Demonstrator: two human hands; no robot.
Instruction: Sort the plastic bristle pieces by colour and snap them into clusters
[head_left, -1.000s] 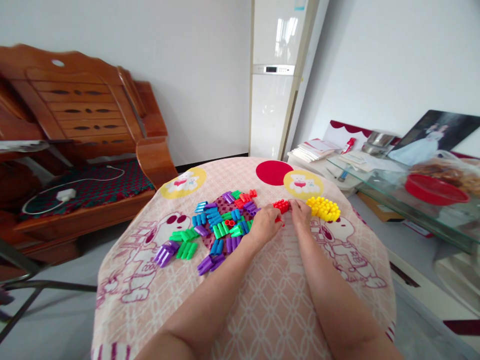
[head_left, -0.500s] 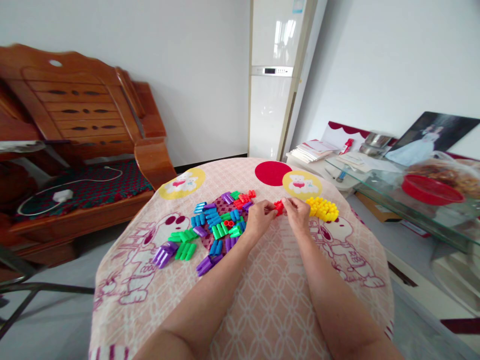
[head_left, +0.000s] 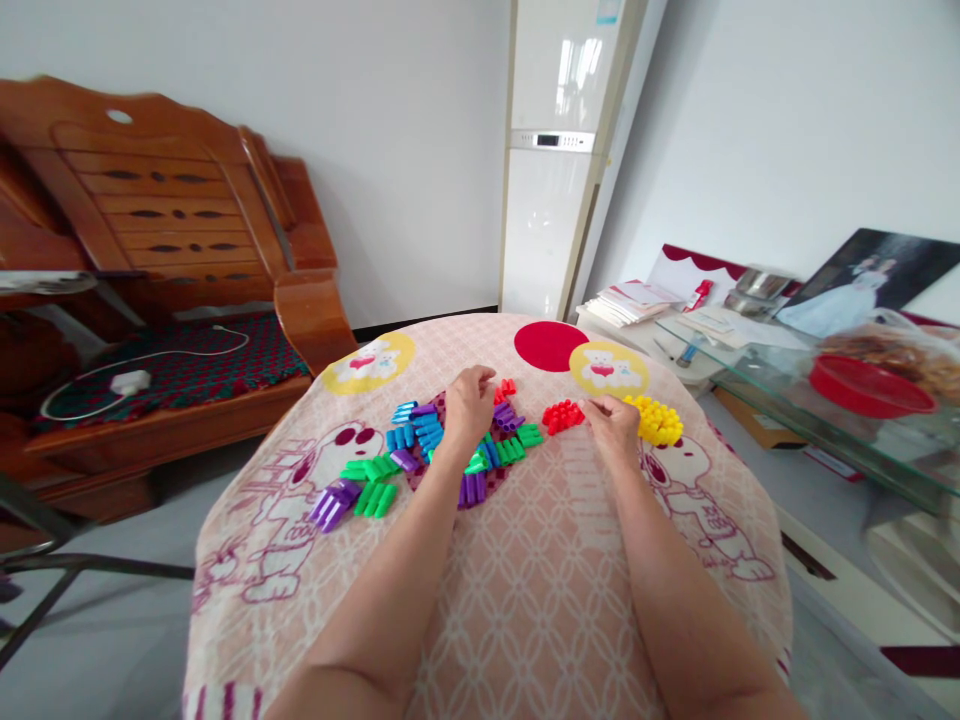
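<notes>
Above the mixed pile, my left hand (head_left: pixel 471 405) has its fingers apart and slightly bent, with nothing visible in them. A few red pieces (head_left: pixel 508 388) lie just right of its fingertips. My right hand (head_left: pixel 613 428) is closed in a pinch at the right end of a group of red plastic tube-like blocks (head_left: pixel 562 416), standing together on the cloth. Purple blocks (head_left: pixel 508 418), green blocks (head_left: pixel 519 445) and blue blocks (head_left: pixel 427 433) lie about my left hand, partly hidden by it. A cluster of yellow blocks (head_left: pixel 656 420) sits right behind my right hand.
A patterned cloth (head_left: pixel 525 600) covers the round table. More green blocks (head_left: pixel 375 498) and purple blocks (head_left: pixel 334 505) lie at its left. On the right stands a glass-topped table (head_left: pixel 757 385) with a red basin (head_left: pixel 870 387). A wooden bench (head_left: pixel 172 230) is at the left.
My left hand has left the red group and moved left over the pile. My right hand stays by the red group, which now shows more fully.
</notes>
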